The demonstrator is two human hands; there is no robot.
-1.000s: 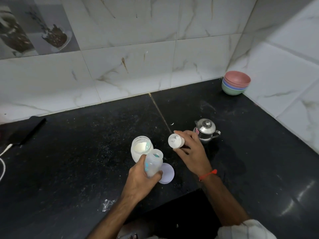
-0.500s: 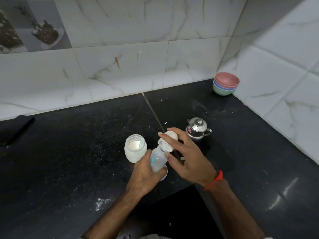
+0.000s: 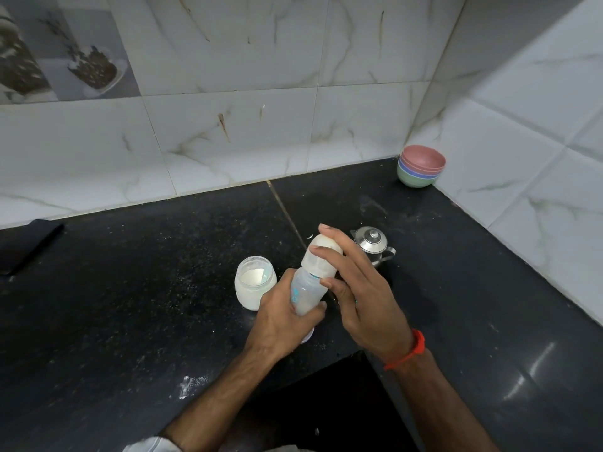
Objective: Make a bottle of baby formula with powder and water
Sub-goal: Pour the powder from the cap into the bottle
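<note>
Tiled wall behind and to the right, pale marble pattern, one picture tile at upper left. Black speckled tabletop below, meeting the walls in a corner at right; white powder smears near the front edge.

Stack of bowls in the far right corner, pink on top, then blue, green at the bottom, touching or nearly touching the wall. Dark flat object at far left, partly out of view, not identifiable.

Left hand wrapped around the lower half of the baby bottle, fingers curled round it, thumb on the near side. Bottle tilted, top leaning away and to the right, held just above the tabletop; cloudy whitish contents low inside, teal marks on the side. Right hand over the bottle's top, fingers spread and gripping the white cap, thumb against the collar, index finger over the dome. Orange-red thread on the right wrist.

Open glass jar of white powder standing upright just left of the bottle, close to the left hand. Small steel pot with knobbed lid just behind the right hand. Pale round lid flat on the tabletop, mostly hidden beneath the left hand.
</note>
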